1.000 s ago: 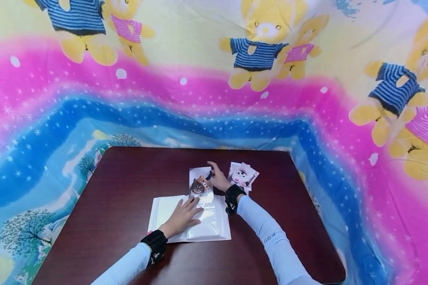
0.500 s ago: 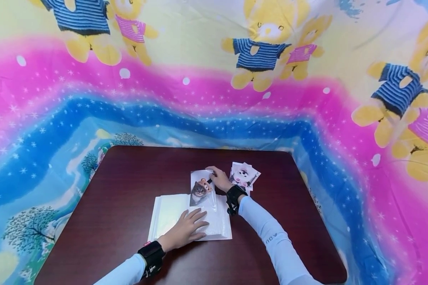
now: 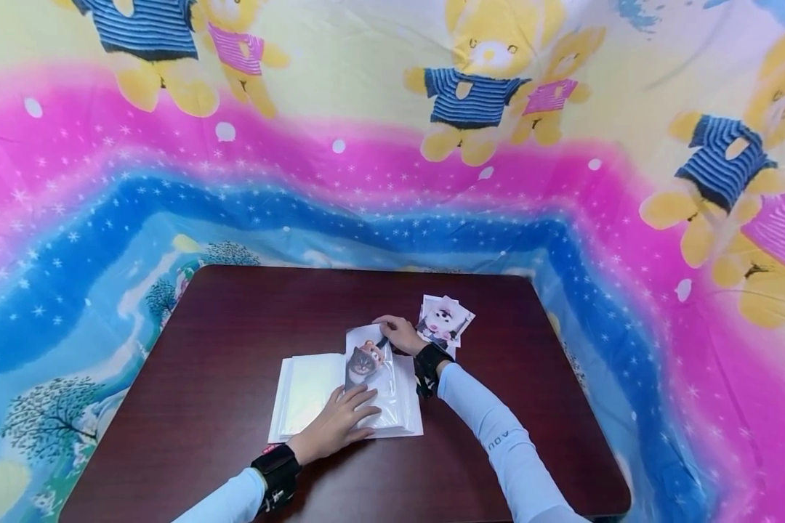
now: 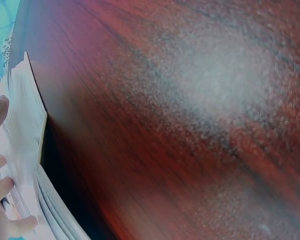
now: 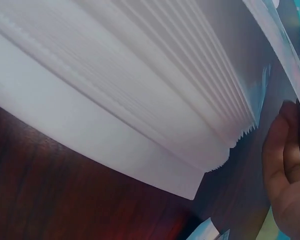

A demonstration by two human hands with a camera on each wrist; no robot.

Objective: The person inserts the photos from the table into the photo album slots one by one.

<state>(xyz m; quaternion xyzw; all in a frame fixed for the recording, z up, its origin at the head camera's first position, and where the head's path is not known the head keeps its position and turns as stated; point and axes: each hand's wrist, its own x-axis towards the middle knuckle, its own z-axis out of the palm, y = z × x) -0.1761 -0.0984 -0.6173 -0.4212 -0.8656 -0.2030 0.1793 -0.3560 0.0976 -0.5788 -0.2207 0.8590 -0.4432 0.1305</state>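
Observation:
A photo album (image 3: 310,392) lies spread on the table with white pages and clear plastic pockets. Over its right-hand page sits a photo of a cat (image 3: 365,361), its far end sticking out past the page edge. My right hand (image 3: 402,335) pinches the photo near its far right corner; in the right wrist view, curled fingers (image 5: 280,155) meet the sheet's edge. Spread across the middle of the album, my left hand (image 3: 336,425) rests on the pages with fingers extended, the tips close to the photo's near end. The left wrist view shows only parts of that hand (image 4: 0,190).
Several loose photos (image 3: 443,319) lie in a fanned pile to the right of the right hand, one with a pink-and-white animal. The dark wooden table (image 3: 262,312) has rounded corners. A printed cloth (image 3: 340,189) hangs behind and at both sides.
The photo has slid toward me, farther over the album page, with my right hand following it. My left hand has drawn back a little toward the near edge.

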